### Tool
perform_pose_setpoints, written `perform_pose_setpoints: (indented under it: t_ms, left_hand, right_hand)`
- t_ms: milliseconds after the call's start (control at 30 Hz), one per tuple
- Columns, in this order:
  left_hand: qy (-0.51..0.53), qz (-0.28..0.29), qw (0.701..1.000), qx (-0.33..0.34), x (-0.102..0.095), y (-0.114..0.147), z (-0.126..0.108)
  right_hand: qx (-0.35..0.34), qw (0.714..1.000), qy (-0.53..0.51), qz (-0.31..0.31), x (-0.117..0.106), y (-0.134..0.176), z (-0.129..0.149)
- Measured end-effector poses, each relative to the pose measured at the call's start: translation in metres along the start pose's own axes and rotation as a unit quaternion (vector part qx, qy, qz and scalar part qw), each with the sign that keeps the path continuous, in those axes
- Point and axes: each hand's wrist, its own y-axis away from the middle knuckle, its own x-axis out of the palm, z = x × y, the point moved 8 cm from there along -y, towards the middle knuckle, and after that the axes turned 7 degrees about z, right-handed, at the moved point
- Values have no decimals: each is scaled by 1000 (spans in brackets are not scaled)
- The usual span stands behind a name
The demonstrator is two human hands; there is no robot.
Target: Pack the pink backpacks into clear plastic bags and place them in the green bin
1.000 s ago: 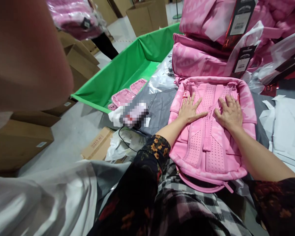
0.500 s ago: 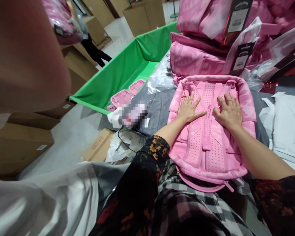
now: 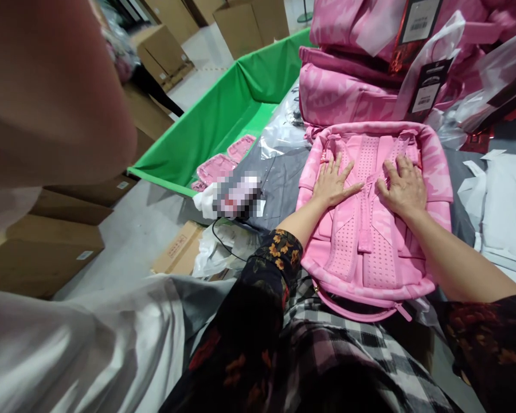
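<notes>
A pink camouflage backpack [image 3: 374, 241] lies in front of me with its strap side up, its lower end at the table's near edge. Spread flat on the left shoulder strap is my left hand [image 3: 332, 184], fingers apart. My right hand [image 3: 405, 186] rests on the right strap, its fingers slightly bent and spread. Neither hand grips anything. The perforated straps run lengthwise down the back panel. At the near end hangs a curved zipped edge with a zip pull [image 3: 403, 311].
Behind the backpack are stacked pink bags [image 3: 348, 94] with tags and clear plastic. A green fabric bin [image 3: 215, 115] holds pink packets at left. White sheets [image 3: 509, 212] lie at right. Cardboard boxes [image 3: 47, 252] stand on the floor. Another person's arm [image 3: 60, 92] fills the upper left.
Both hands stay spread on the backpack, with hardly any movement. The view has shifted slightly. At upper left, the person carrying pink packages has moved further behind the near arm.
</notes>
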Motion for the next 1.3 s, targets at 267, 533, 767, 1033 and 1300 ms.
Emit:
perform_pose_setpoints:
  t_ms: [267, 533, 767, 1033, 1300]
  left_hand:
    - [1, -64, 998, -21, -5, 4, 3]
    - [-13, -42, 999, -21, -3, 10, 0]
    - [-23, -40, 999, -22, 0, 49, -1]
    - [11, -42, 998, 37, -29, 37, -43]
    - [42, -15, 994, 105, 4, 37, -57]
  right_hand:
    - [24, 999, 5, -32, -4, 8, 0]
    - [48, 999, 20, 18, 7, 9, -4]
    - [35, 997, 66, 19, 9, 44, 12]
    - [27, 998, 55, -24, 2, 52, 19]
    - [16, 995, -47, -88, -8, 52, -8]
